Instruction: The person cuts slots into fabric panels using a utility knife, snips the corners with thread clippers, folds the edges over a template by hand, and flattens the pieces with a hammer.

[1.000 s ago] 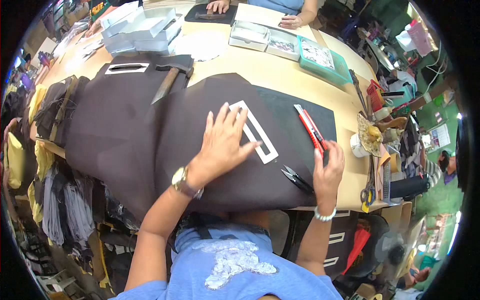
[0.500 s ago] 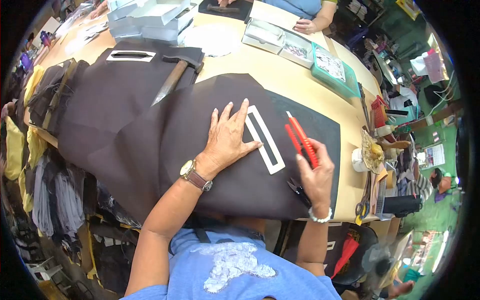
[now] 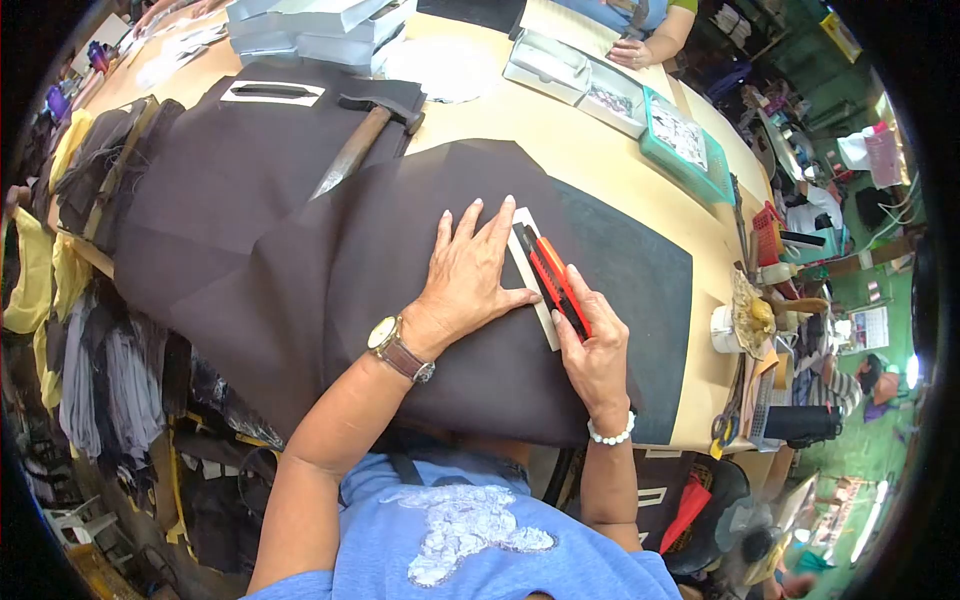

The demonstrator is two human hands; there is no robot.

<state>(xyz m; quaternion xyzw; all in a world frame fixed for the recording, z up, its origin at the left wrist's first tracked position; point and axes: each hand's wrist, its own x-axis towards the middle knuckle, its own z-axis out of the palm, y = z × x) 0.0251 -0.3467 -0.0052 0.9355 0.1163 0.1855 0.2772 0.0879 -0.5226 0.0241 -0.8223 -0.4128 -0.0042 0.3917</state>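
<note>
Dark brown fabric (image 3: 400, 230) covers the near part of the table, partly over a dark mat (image 3: 640, 270). My left hand (image 3: 468, 285) lies spread on the fabric, its fingertips and thumb beside a white rectangular frame (image 3: 553, 343). In my right hand (image 3: 597, 350) is a red cutter (image 3: 562, 290), its front end over the white frame's slot. Whether the blade touches the fabric cannot be made out. Farther left, a hammer (image 3: 358, 145) rests on fabric near a second white frame (image 3: 310, 92) with a dark slot.
Grey-white boxes (image 3: 320, 35) are stacked at the back. Open trays (image 3: 612, 103) and a green basket (image 3: 690, 145) stand back right, near another person's hand (image 3: 630, 53). Scissors (image 3: 722, 430) and a white cup (image 3: 722, 328) are at the right edge.
My right hand has taken hold of the red cutter, lifted it from the mat and carried it left to the white frame. My left hand stays spread beside the frame.
</note>
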